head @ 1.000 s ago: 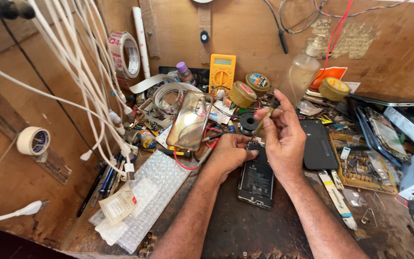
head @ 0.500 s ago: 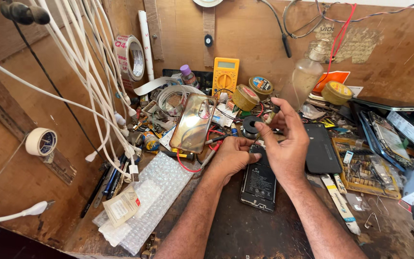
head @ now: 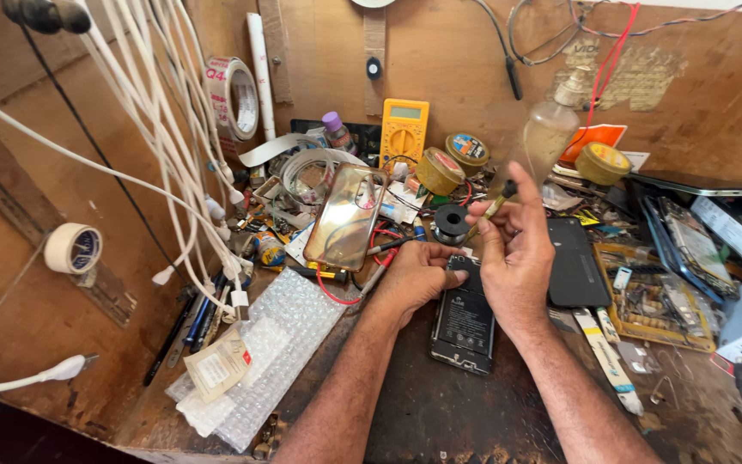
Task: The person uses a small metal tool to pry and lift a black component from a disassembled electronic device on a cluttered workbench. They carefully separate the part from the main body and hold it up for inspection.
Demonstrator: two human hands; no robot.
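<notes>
An opened phone [head: 464,325] lies flat on the dark bench [head: 440,412], back side up with its battery showing, just below the middle of the view. The left hand [head: 418,277] rests on its top edge, fingers curled down onto the phone's upper end and pressing it in place. The right hand [head: 517,249] hovers at one o'clock from the phone, raised off the bench; its thumb and forefinger pinch a thin screwdriver [head: 489,209] whose dark tip points up toward twelve o'clock, the other fingers loosely spread.

At three o'clock from the phone, a black phone cover [head: 579,262] lies flat, partly behind the right hand. At eleven o'clock a clear phone case [head: 345,218] stands tilted against the clutter, with red wires [head: 337,296] looping under it. A black ring-shaped spool [head: 451,220] sits at twelve o'clock, and farther back a yellow multimeter [head: 404,133] leans against the wooden wall. A clear plastic bottle [head: 545,137] stands at one o'clock near the wall. At eight o'clock a sheet of bubble wrap [head: 272,352] lies on the bench edge. White cables [head: 156,155] hang at ten o'clock, beside a tape roll [head: 232,96].
</notes>
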